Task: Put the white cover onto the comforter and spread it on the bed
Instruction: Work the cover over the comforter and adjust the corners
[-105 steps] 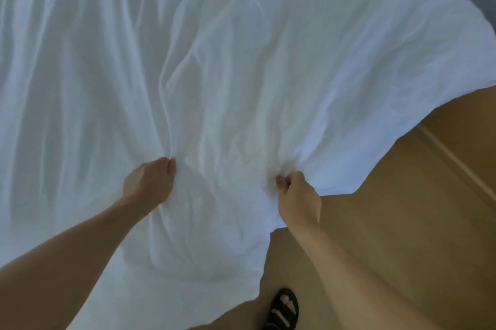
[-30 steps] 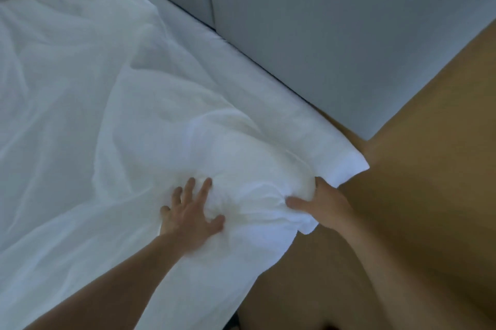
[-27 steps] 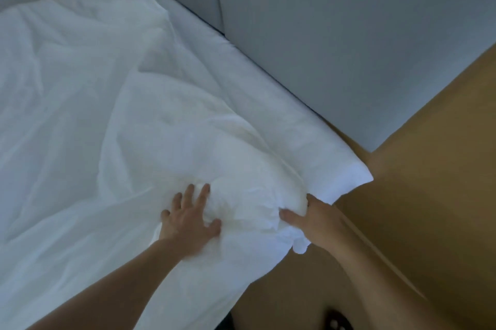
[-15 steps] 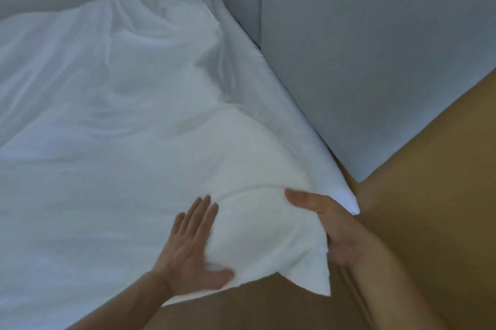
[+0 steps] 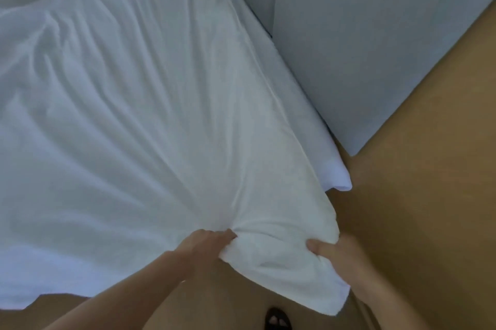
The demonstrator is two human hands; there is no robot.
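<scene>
The white covered comforter (image 5: 150, 115) lies wrinkled across the bed and fills most of the view. Its near right corner (image 5: 290, 262) is lifted off the bed edge. My left hand (image 5: 204, 245) grips a bunch of the fabric at the corner's left side, creases fanning out from it. My right hand (image 5: 338, 257) holds the corner's right edge, thumb on top and fingers hidden beneath. The white bed sheet (image 5: 308, 125) shows along the mattress's right side.
A grey wall panel (image 5: 362, 47) stands close to the right of the bed. Wooden floor (image 5: 429, 195) runs to the right and below the corner. A foot in a black sandal (image 5: 276, 320) is at the bottom edge.
The comforter has been pulled flatter and toward me. My left hand went from lying flat on the corner to gripping bunched fabric. My right hand slid lower along the corner's right edge.
</scene>
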